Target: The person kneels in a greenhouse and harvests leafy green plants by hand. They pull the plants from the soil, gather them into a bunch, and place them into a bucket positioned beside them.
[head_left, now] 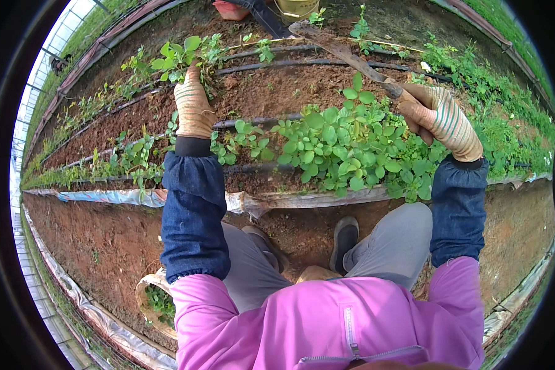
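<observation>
My left hand [194, 105], in a striped work glove, is closed round a bunch of leafy green plants [179, 57] over the far left part of the soil bed. The stems pass into the fist, where the fingers hide them. On the right, my gloved right hand [438, 114] grips the wooden handle of a trowel [351, 60]. Its long, soil-stained metal blade points up and to the left, above the bed. Just below the trowel grows a dense clump of round-leaved green plants [345, 142].
Black drip hoses [253, 168] run across the bed [277, 89], which has a plastic-covered near edge [327, 198]. A basket [147, 296] with greenery stands at lower left. Beyond the bed are a yellow bucket [297, 8], a red container [230, 10] and another person's dark-clothed leg [264, 17].
</observation>
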`<state>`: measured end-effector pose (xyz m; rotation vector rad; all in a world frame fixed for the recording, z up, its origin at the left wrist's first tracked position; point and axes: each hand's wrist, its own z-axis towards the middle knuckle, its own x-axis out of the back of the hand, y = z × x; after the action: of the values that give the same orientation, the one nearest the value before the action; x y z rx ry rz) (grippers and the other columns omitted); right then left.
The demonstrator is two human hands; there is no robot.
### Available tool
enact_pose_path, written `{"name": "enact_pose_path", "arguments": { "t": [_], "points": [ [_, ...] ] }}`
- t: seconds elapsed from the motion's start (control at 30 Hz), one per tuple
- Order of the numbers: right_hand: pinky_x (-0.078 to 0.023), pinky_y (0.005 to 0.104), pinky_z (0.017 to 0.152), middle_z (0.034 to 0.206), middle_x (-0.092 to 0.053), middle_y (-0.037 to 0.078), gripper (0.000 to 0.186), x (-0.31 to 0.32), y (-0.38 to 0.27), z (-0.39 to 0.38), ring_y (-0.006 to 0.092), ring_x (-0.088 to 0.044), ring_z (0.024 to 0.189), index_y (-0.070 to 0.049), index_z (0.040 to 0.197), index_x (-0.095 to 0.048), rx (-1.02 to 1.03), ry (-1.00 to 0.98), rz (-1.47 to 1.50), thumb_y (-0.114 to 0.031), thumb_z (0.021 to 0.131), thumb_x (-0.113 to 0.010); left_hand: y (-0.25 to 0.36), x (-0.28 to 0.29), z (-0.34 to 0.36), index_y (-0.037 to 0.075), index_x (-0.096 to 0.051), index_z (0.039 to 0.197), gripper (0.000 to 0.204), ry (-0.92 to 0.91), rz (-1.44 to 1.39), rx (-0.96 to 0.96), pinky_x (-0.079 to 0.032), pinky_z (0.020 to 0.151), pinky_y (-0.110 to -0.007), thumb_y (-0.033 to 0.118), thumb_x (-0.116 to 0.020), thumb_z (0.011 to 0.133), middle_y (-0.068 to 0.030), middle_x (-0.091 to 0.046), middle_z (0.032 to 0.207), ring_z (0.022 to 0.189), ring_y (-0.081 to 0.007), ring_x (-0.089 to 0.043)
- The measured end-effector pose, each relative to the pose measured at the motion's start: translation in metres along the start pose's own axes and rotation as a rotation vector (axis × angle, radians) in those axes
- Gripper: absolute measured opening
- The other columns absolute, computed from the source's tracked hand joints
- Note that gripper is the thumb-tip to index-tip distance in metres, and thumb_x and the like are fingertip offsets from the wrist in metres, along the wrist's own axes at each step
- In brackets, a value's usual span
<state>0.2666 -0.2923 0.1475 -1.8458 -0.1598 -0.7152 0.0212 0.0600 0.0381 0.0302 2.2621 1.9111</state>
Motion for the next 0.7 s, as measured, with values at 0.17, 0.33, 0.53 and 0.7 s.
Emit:
{"name": "enact_pose_path", "arguments": {
  "t": [0.17, 0.33, 0.53, 0.7],
  "points": [
    [-0.042, 0.0247, 0.05, 0.074, -0.061, 0.0, 0.042, 0.006, 0.049, 0.11, 0.0066, -0.052, 0.058, -0.003, 0.11, -0.065, 0.108, -0.258, -0.176, -0.041, 0.092, -0.062, 0.01, 0.027, -0.116, 0.019, -0.057, 0.129, 0.042, -0.25, -0.281, 0.199, -0.045, 0.081, -0.036, 0.039, -0.057, 0.092, 0.0013, -0.062, 0.113, 0.1, -0.0171, -0.058],
    [-0.045, 0.0369, 0.097, 0.123, -0.063, 0.015, 0.06, -0.038, 0.057, 0.224, 0.0256, -0.058, 0.114, 0.0, 0.127, -0.057, 0.169, -0.404, -0.536, -0.041, 0.086, -0.069, -0.011, 0.06, -0.163, 0.01, -0.064, 0.109, 0.033, -0.326, -0.368, 0.337, -0.05, 0.078, -0.033, 0.036, -0.066, 0.088, 0.0, -0.065, 0.1, 0.093, -0.016, -0.062],
    [-0.047, 0.0366, 0.094, 0.116, -0.066, 0.016, 0.05, -0.102, 0.043, 0.342, 0.0281, -0.062, 0.109, -0.003, 0.12, -0.063, 0.329, -0.128, -0.498, -0.038, 0.084, -0.068, -0.017, 0.069, -0.168, 0.01, -0.06, 0.096, 0.026, -0.202, -0.216, 0.219, -0.043, 0.066, -0.027, 0.035, -0.063, 0.091, 0.0029, -0.058, 0.087, 0.077, -0.0099, -0.054],
    [-0.048, 0.0381, 0.092, 0.11, -0.067, 0.019, 0.057, -0.14, 0.064, 0.404, 0.0301, -0.063, 0.104, -0.004, 0.116, -0.066, 0.283, -0.045, -0.635, -0.047, 0.08, -0.07, -0.005, 0.088, -0.177, 0.009, -0.056, 0.093, 0.023, -0.193, -0.238, 0.294, -0.042, 0.066, -0.025, 0.031, -0.062, 0.093, 0.0029, -0.052, 0.085, 0.074, -0.0088, -0.05]
  ]
}}
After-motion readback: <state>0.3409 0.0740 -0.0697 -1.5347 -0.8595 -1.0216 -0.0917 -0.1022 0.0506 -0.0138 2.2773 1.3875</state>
